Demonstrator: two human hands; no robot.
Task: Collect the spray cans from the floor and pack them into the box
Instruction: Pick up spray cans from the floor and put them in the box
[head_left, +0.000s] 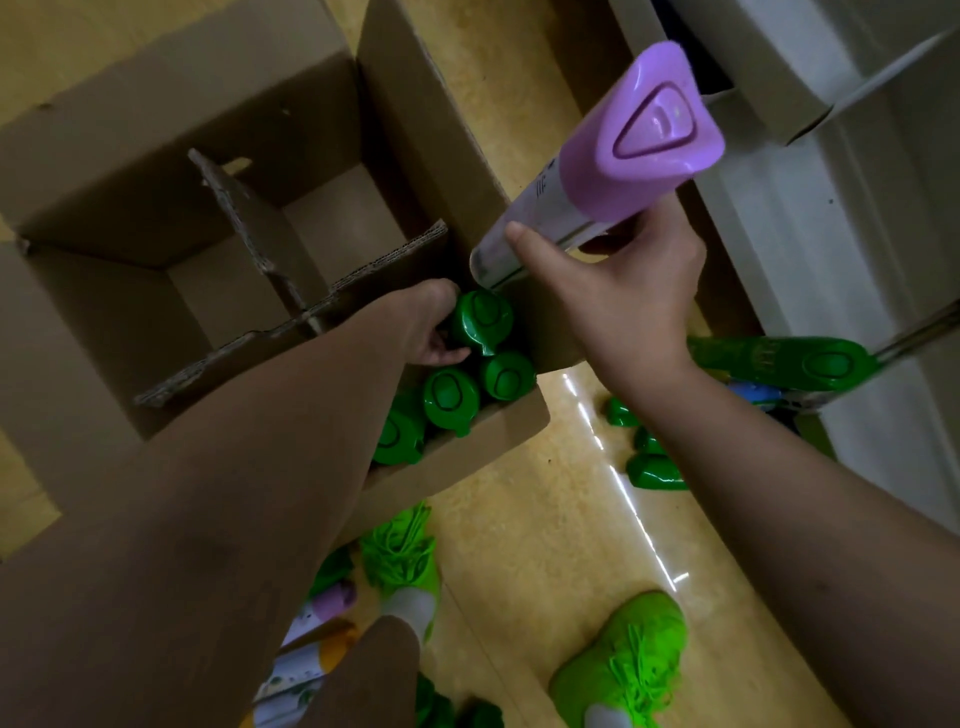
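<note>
left hand: (434, 327) down in the box (156, 171), fingers curled on a green can (480, 319) standing in the near corner cell
right hand: (618, 296) grips the purple can (597, 171) round its body, cap up, tilted, its base just above the box's right wall
packed cans: four green caps (451, 397) close together in that cell; the other cells look bare
floor cans: (779, 364) green ones lie to the right, more by the shoes (623, 660) at the bottom
step: likely seating the green can, purple one next
risk: the purple can's base could catch the wall or divider (291, 332) as it drops; the crowded cell may not take it, so it could tip its neighbours; feet near loose cans may kick one
</note>
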